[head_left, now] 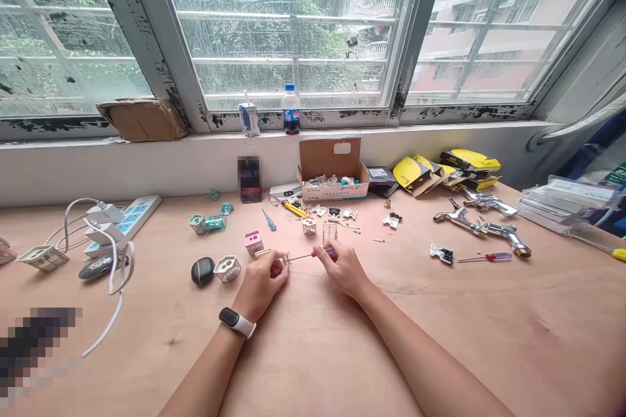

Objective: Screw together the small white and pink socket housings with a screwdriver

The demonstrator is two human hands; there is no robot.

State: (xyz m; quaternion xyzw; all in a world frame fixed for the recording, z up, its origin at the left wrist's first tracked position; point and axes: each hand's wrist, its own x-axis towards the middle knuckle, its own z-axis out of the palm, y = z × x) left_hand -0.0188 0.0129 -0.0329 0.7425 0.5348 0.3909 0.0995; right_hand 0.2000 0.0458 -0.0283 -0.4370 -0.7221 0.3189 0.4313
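The left hand pinched a small clear part just above the desk; the right hand gripped a red-handled screwdriver. The screwdriver lay nearly level, its long axis running left-right, tip pointing left into the part. I judged the tip could slip and jab the fingers, the part being so small.

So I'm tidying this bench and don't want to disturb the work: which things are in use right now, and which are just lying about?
In use:
- left hand pinching a small clear part
- right hand holding a small red-handled screwdriver against it

Lying about:
- cardboard parts box
- metal taps
- second red screwdriver
- power strip
- cola bottle on the sill
- yellow packets
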